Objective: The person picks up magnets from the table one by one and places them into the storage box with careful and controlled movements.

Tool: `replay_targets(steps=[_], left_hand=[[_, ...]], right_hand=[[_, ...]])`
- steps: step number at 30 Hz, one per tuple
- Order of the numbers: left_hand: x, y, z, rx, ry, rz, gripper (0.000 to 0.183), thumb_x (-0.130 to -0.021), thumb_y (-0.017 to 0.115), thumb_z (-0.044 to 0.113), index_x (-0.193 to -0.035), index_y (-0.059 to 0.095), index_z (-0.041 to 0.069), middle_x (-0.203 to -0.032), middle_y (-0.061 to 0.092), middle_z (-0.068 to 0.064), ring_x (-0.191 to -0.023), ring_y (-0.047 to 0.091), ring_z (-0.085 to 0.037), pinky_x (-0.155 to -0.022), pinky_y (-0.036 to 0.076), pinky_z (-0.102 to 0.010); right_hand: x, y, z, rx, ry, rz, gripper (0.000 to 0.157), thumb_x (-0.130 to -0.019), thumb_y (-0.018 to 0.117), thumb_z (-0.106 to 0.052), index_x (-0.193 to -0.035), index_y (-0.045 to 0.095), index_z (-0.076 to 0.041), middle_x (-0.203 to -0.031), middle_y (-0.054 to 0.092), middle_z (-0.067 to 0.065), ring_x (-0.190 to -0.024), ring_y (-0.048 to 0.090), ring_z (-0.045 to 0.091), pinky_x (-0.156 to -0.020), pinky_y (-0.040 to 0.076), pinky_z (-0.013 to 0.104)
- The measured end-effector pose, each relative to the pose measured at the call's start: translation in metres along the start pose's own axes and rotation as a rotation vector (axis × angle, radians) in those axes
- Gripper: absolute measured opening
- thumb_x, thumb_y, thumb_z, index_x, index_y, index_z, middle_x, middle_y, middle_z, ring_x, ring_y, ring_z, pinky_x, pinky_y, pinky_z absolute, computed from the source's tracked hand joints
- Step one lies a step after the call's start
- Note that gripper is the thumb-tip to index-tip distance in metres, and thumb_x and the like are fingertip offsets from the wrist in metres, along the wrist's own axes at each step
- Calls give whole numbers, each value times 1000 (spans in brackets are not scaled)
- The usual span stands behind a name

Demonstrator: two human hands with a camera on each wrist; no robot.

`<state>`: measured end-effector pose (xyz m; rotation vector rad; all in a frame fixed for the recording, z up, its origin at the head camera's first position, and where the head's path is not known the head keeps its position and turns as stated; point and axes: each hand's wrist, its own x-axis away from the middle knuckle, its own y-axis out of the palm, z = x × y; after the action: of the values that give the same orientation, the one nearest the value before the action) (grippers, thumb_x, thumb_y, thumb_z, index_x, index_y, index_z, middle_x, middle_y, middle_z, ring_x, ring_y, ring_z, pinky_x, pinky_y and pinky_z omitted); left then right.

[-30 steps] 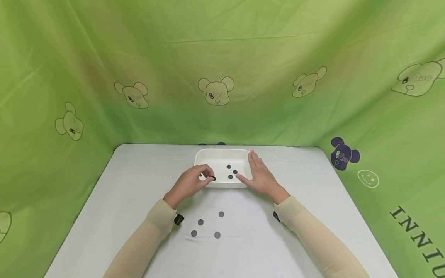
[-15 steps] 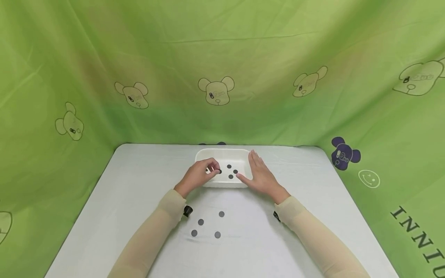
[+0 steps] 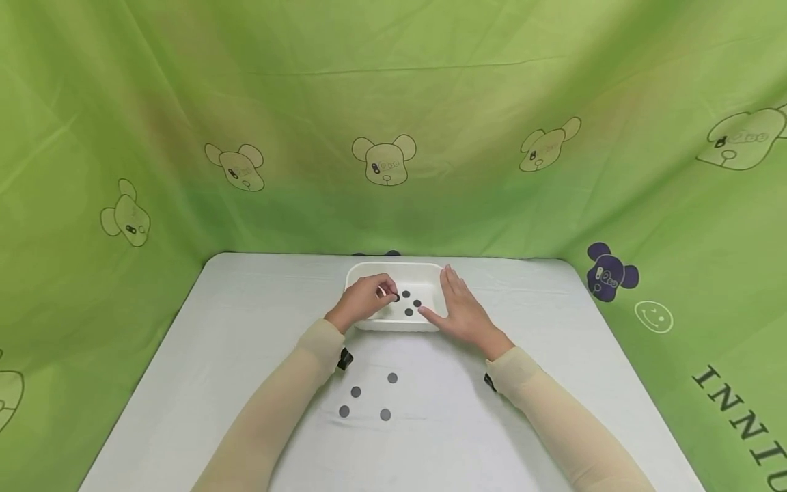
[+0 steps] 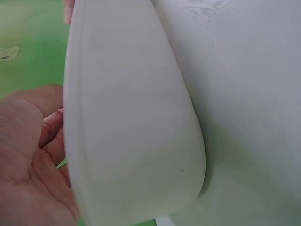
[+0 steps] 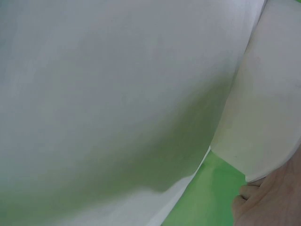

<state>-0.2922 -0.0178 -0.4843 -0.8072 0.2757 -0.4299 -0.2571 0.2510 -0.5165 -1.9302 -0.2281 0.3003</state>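
A white rectangular tray (image 3: pixel 393 326) stands near the table's far side, with 3 dark round discs (image 3: pixel 408 312) showing on its floor. Over the tray, my left hand (image 3: pixel 367 295) pinches another dark disc (image 3: pixel 396 297) between thumb and forefinger, beside those discs. In the left wrist view, the tray's outer wall (image 4: pixel 131 117) hides the fingertips of the left hand (image 4: pixel 28 155). My right hand (image 3: pixel 462 313) lies with straight fingers along the tray's right end, its thumb reaching over the near rim. The right wrist view catches part of the right hand (image 5: pixel 273 202) against the tray (image 5: pixel 268 94).
Several grey discs (image 3: pixel 356 391) lie scattered on the white-covered table (image 3: pixel 455 424), nearer to me than the tray. Green patterned cloth (image 3: pixel 381 212) surrounds the table at the back and sides. A black wrist device (image 3: pixel 345 359) is on the left sleeve.
My left hand has moved right and slightly farther away across the tray, carrying the pinched disc toward the discs there. The right hand and the discs on the table have stayed put.
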Motion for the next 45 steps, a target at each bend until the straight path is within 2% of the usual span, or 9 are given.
replay_targets(steps=[7, 20, 32, 37, 45], left_hand=[[-12, 10, -1, -30, -54, -42, 6, -104, 74, 25, -107, 72, 21, -104, 74, 6, -94, 66, -12, -87, 54, -36], [-22, 24, -7, -71, -155, -79, 5, -102, 75, 25, -104, 72, 21, -102, 70, 4, -96, 64, -15, -93, 53, -41], [-29, 29, -11, -122, -105, -77, 7, -101, 77, 23, -102, 71, 20, -103, 73, 4, -98, 67, -15, -94, 55, -41], [-29, 31, -12, -130, -104, -71, 8, -101, 78, 23, -101, 71, 20, -101, 72, 4, -96, 66, -14, -92, 55, -39], [-30, 34, -12, -148, -125, -59, 9, -101, 78, 24, -101, 71, 18, -93, 68, 4, -85, 61, -12, -82, 53, -33]], right_hand=[[0, 1, 1, -10, -6, 7, 111, -103, 57, -66, -167, 5, 9, -177, 1, 26, -165, 8, 43, -133, 11, 52], [3, 3, 1, -9, -4, -2, 111, -103, 55, -67, -167, 6, 9, -177, 2, 25, -165, 7, 42, -133, 10, 51], [2, 0, 1, -4, 1, -6, 111, -103, 55, -68, -168, 4, 7, -178, 1, 24, -165, 4, 39, -134, 9, 50], [1, 1, 1, -4, -12, 10, 112, -102, 56, -68, -167, 7, 9, -177, 5, 27, -164, 9, 43, -133, 12, 53], [0, 2, 2, 0, -1, 7, 110, -103, 55, -67, -168, 6, 7, -178, 3, 24, -165, 7, 39, -133, 11, 49]])
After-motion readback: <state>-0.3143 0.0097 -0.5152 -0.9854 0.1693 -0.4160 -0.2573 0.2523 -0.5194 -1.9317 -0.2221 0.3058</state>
